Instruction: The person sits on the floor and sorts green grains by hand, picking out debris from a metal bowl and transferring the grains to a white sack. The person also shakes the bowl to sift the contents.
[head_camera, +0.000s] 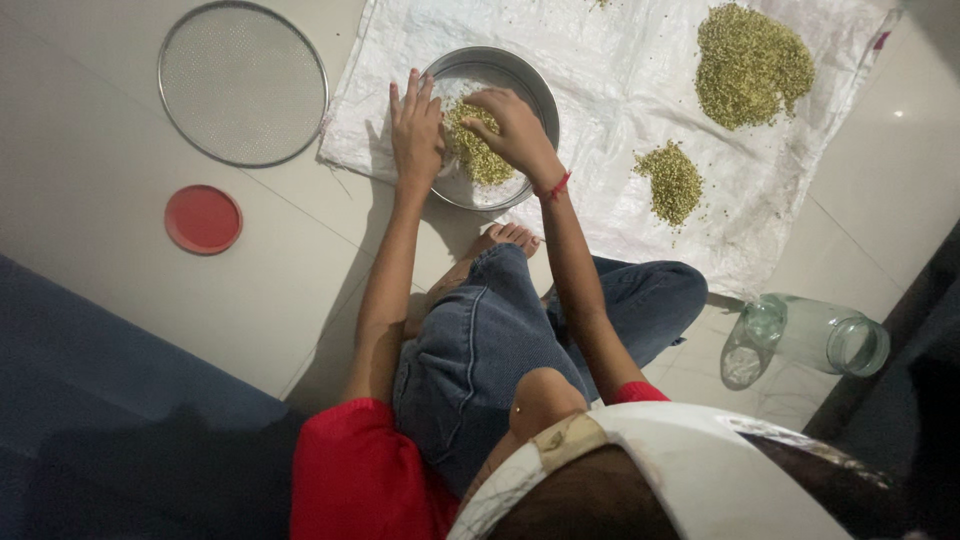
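Both hands in the round steel sieve (535, 95), left hand (415, 125) flat and open, right hand (510, 125) cupped loosely over green grains (478, 155)

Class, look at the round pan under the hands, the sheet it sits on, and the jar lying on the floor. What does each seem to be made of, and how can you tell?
Round grey pan: probably steel, with a dull metallic sheen on its rim. White sheet: apparently woven plastic sacking, crinkled and slightly glossy. Clear greenish jar: see-through, either glass or plastic; the look leaves it open.
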